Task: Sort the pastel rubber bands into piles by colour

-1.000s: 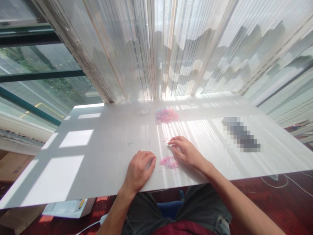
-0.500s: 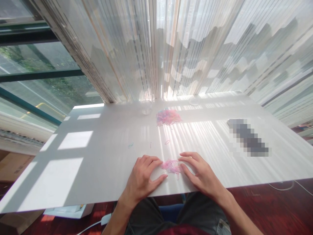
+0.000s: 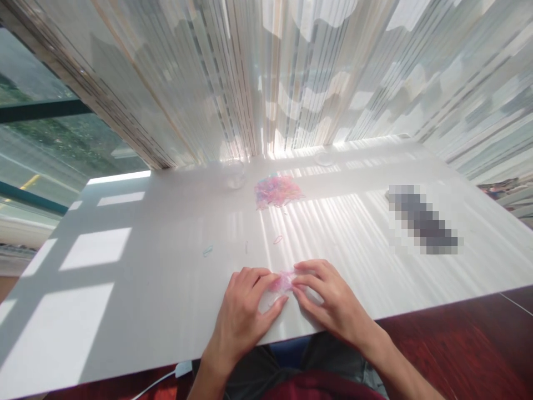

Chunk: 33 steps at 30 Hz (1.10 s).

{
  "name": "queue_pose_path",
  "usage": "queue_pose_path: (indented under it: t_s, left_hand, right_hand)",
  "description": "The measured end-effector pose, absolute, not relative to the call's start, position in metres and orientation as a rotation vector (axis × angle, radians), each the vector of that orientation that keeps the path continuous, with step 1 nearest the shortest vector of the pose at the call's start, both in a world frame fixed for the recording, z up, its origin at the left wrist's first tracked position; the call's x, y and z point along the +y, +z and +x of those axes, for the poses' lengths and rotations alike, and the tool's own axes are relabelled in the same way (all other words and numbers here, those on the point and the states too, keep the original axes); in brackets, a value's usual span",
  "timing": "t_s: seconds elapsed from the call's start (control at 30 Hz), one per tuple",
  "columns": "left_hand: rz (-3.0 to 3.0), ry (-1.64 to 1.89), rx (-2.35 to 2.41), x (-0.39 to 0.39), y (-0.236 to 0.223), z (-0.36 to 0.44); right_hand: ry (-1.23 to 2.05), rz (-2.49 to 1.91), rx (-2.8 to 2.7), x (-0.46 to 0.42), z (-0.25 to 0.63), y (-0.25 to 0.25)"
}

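Observation:
A small heap of pink and lilac loops, apparently tiny rubber bands (image 3: 283, 281), lies on the white table between my two hands. My left hand (image 3: 245, 305) touches its left side with curved fingers, the thumb spread apart below. From the right, the fingertips of my right hand (image 3: 328, 297) press against the same heap, fingers apart and thumb low near the table. Part of the heap is hidden by the fingers. Farther back lies a bigger multicoloured pile of rubber bands (image 3: 278, 192). Between the two piles are a teal band (image 3: 207, 251), a thin greyish one (image 3: 246, 246) and a red one (image 3: 277, 240).
A clear round container (image 3: 235, 175) stands behind and left of the big pile. A clear disc, perhaps a lid (image 3: 323, 159), lies at the back. On the right is a blurred-out dark object (image 3: 422, 219). Striped curtains (image 3: 283, 83) hang along the table's far edge.
Both hands have drawn closer together, the right one moving left, and the small heap between them is squeezed narrower. My view has shifted slightly.

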<state>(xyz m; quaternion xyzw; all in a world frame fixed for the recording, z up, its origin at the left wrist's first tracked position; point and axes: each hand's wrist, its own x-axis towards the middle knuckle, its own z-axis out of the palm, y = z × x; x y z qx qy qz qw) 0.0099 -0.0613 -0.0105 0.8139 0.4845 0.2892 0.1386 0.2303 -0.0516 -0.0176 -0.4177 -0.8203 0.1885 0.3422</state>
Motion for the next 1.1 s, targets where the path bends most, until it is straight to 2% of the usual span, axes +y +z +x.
queue_pose_path:
  t_s: [0.53, 1.1]
  left_hand:
    - [2.256, 1.018, 1.493, -0.057, -0.004, 0.022]
    - [2.184, 1.093, 1.38, -0.052, -0.008, 0.035]
  right_hand:
    - [0.495, -1.046, -1.989, -0.047, 0.229, -0.012]
    - [0.521, -1.066, -1.876, -0.049, 0.23, -0.014]
